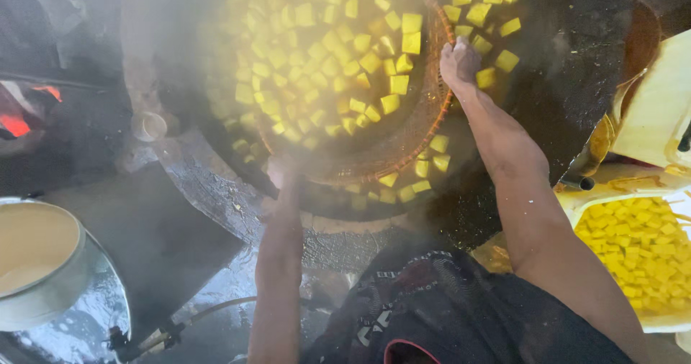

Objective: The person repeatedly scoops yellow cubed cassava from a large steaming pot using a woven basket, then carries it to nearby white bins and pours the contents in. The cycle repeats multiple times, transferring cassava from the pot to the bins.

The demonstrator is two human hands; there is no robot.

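A round woven basket [403, 130] full of yellow cubes [345, 55] sits in a big dark steaming pot [216, 191] of liquid. My right hand [459, 62] grips the basket's far right rim, fingers closed over the edge. My left hand [282, 171] holds the near left rim, blurred by steam. More yellow cubes [425, 164] float loose in the liquid outside the basket, near my right forearm.
A white tray [576, 206] with many yellow cubes lies at the right. A pale bucket [43, 263] stands on a metal surface at bottom left. A small cup [149, 125] rests by the pot's left rim. Red glow [14, 123] shows at far left.
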